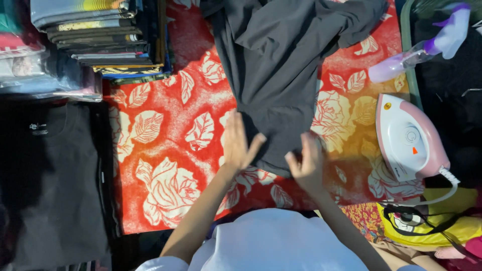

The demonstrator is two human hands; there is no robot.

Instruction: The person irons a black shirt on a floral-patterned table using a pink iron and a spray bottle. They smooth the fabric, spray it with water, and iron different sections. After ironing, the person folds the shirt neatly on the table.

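Observation:
A dark grey garment (pixel 281 75) lies spread on a red cloth with pale leaf and rose prints (pixel 170 140). My left hand (pixel 238 143) lies flat with fingers apart on the garment's near left edge. My right hand (pixel 307 163) rests on the garment's near hem, fingers spread and a little blurred. Neither hand grips anything.
A pink and white iron (pixel 409 138) stands at the right with its cord trailing down. Behind it lies a purple spray bottle (pixel 427 47). A stack of folded clothes (pixel 100 37) sits at the back left, and a black shirt (pixel 55 180) lies at the left.

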